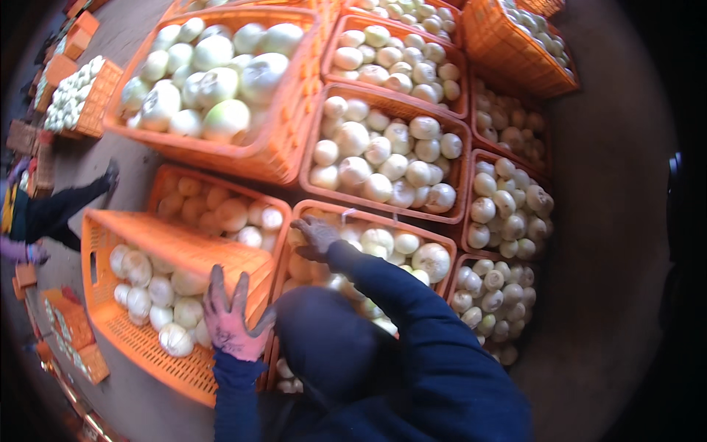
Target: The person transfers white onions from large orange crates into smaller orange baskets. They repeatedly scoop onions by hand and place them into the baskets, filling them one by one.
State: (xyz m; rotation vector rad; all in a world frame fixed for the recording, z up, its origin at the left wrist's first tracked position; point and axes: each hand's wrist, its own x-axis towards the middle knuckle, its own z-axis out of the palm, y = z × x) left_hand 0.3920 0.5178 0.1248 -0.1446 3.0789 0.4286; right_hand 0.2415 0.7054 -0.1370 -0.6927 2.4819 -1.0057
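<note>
My left hand [235,320], in a pink work glove, has its fingers spread against the near edge of a tilted orange plastic crate [149,353]. Whitish peeled onions [160,293] lie inside that crate, which leans against a lower crate of onions [215,210]. My right hand [319,237], in a dark, soiled glove, reaches over the left end of another onion crate [370,212]. Its fingers are bent near the rim and the onions; whether they grip anything is hidden. A dark rounded, cloth-covered shape [331,342] covers part of this crate.
More orange crates of onions stand close together ahead and to the right, including a raised crate [281,149] and a stacked crate [513,52]. Concrete floor [596,221] runs along the right. At far left, a person [49,215] walks near other crates [99,99].
</note>
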